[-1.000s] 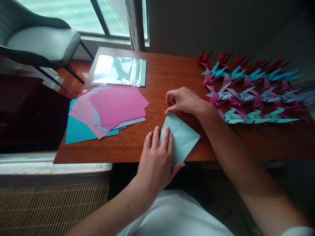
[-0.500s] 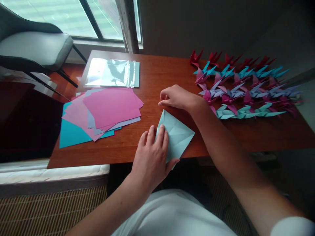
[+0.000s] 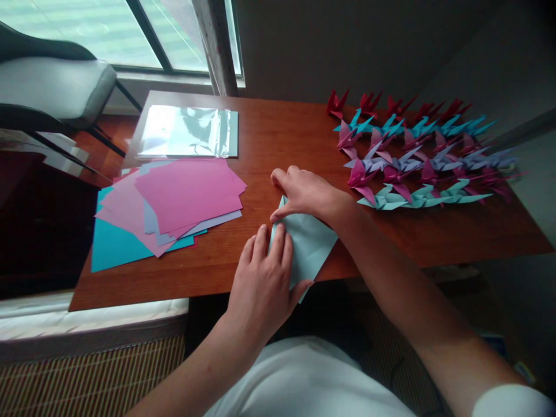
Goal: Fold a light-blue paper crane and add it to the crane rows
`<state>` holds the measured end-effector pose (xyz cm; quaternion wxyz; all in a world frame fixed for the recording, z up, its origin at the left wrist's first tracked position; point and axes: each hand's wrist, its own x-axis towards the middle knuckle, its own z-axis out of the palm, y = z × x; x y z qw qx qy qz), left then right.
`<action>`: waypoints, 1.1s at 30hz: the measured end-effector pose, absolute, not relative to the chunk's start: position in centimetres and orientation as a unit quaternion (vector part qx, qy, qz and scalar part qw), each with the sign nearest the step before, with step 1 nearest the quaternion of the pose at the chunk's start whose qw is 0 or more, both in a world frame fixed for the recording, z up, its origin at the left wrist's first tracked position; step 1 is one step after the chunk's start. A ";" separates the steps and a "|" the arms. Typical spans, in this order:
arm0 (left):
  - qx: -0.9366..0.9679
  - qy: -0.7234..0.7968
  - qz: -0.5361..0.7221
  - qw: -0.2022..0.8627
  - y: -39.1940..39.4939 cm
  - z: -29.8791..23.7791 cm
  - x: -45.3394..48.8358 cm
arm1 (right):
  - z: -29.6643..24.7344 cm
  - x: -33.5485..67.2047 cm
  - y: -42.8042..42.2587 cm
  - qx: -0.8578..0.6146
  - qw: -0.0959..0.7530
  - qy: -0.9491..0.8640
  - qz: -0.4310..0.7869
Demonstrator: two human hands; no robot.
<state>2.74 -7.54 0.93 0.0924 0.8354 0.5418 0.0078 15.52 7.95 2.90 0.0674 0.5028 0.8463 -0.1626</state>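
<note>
A pale mint sheet of origami paper (image 3: 310, 240), folded into a creased square, lies at the table's front edge with one corner pointing away from me. My left hand (image 3: 264, 272) rests flat over its left side, fingers stretched out and thumb along the near edge. Over the far corner reaches my right hand (image 3: 304, 188), its thumb touching the paper near the left edge and its curved fingers apart from the thumb. Part of the far right edge is hidden beneath that hand and wrist.
Loose pink, lilac and blue paper sheets (image 3: 191, 194) lie fanned on the left of the wooden table (image 3: 278, 133). Behind them is a clear plastic packet of paper (image 3: 191, 132). Rows of folded paper cranes (image 3: 417, 156) stand at the right. A chair (image 3: 56, 87) is by the window.
My right hand has come down onto the paper's far corner, its thumb now touching the sheet and its fingers wider apart. The left hand stays in place on the paper. The view has shifted slightly.
</note>
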 end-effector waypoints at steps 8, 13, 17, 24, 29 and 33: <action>0.835 0.543 0.019 0.089 -7.5 0.7 2.8 | 3.1 15.2 7.4 0.509 0.068 0.844 -0.155; 0.836 0.541 0.023 0.090 -7.7 0.6 2.6 | 2.7 15.7 8.0 0.489 0.054 0.854 -0.169; 0.836 0.542 0.018 0.088 -7.8 0.5 2.6 | 2.1 16.2 8.9 0.474 0.039 0.862 -0.178; 0.838 0.539 0.019 0.083 -7.7 0.4 2.5 | 1.0 16.9 10.1 0.451 0.006 0.871 -0.194; 0.836 0.542 0.023 0.082 -7.7 0.5 2.6 | 0.6 17.2 10.4 0.448 -0.016 0.871 -0.200; 0.835 0.543 0.026 0.086 -7.7 0.5 2.5 | 0.6 17.2 10.4 0.447 -0.030 0.869 -0.211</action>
